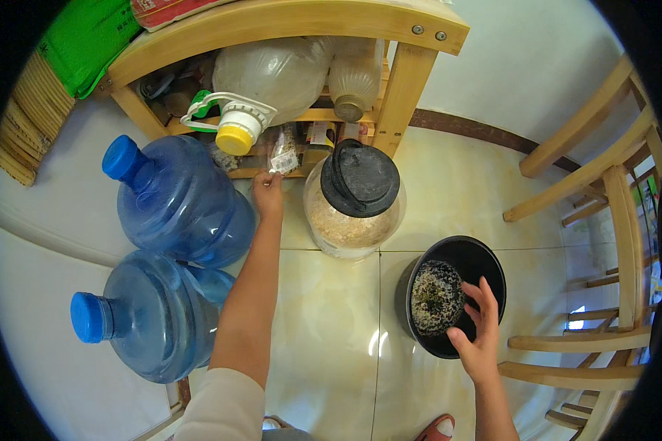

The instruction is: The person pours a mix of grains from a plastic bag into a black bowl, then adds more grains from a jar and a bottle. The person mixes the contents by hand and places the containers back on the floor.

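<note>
At the lower shelf, my left hand [268, 195] pinches the near end of a small clear plastic bag [285, 157] that bears a white barcode label. Its contents look like small grains or seeds. Over a deep black pot [488, 262] on the floor, my right hand [481, 331] has its fingers spread and holds nothing. Mixed dark and pale grains [437, 297] lie in the pot, just left of those fingers. Between my hands stands a clear plastic jar [353, 231] of pale grain or flakes, closed by a black lid [361, 179].
Two blue water-cooler bottles [182, 198] [154, 317] stand at the left. A wooden rack [408, 99] holds a large plastic bottle with a yellow cap [235, 140], a glass jar [354, 82] and other containers. Wooden chairs [623, 242] line the right side.
</note>
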`<action>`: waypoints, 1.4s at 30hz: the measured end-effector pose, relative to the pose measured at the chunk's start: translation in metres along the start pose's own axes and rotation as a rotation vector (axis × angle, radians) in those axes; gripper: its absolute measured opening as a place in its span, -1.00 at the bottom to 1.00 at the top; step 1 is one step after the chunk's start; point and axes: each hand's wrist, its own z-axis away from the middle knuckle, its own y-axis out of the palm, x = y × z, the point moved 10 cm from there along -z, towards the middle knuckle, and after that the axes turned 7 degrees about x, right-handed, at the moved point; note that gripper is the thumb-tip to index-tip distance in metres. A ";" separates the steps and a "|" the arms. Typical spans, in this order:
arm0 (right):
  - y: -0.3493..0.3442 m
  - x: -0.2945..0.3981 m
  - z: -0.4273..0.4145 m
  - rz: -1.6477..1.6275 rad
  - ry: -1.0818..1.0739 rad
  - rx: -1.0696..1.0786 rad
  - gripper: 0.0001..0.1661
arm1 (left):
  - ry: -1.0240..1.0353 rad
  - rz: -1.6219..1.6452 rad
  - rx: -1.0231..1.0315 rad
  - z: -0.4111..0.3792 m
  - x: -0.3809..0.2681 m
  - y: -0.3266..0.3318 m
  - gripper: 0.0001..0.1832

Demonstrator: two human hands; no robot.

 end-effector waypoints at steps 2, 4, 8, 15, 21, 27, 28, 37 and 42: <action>-0.015 -0.007 0.012 -0.016 0.023 -0.064 0.01 | -0.153 -0.065 -0.046 0.008 0.001 -0.004 -0.50; -0.026 -0.005 0.019 -0.022 0.052 -0.123 0.00 | -0.177 -0.129 -0.075 0.016 -0.018 -0.012 -0.54; -0.031 0.004 0.021 -0.007 0.011 -0.152 -0.05 | -0.015 -0.551 0.200 -0.018 -0.043 0.005 -0.61; -0.043 -0.020 0.035 -0.003 0.083 -0.207 -0.12 | -0.176 -0.129 0.056 0.004 -0.032 -0.001 -0.74; -0.059 -0.045 0.056 0.022 0.106 -0.312 -0.26 | 0.021 -0.380 0.176 -0.024 -0.026 0.030 -0.76; -0.092 -0.122 0.102 -0.002 0.275 -0.735 -0.50 | 0.227 -0.627 0.253 -0.081 0.052 -0.009 -0.55; -0.102 -0.142 0.119 0.077 0.397 -0.759 -0.48 | 0.060 -0.391 0.241 -0.051 0.056 0.010 -0.55; -0.047 -0.221 0.099 -0.496 0.920 -0.246 -0.62 | -0.113 -0.099 0.181 0.071 -0.069 -0.027 -0.70; -0.042 -0.165 0.115 -0.435 0.853 -0.432 -0.77 | -0.172 -0.111 0.346 0.145 -0.119 -0.079 -0.72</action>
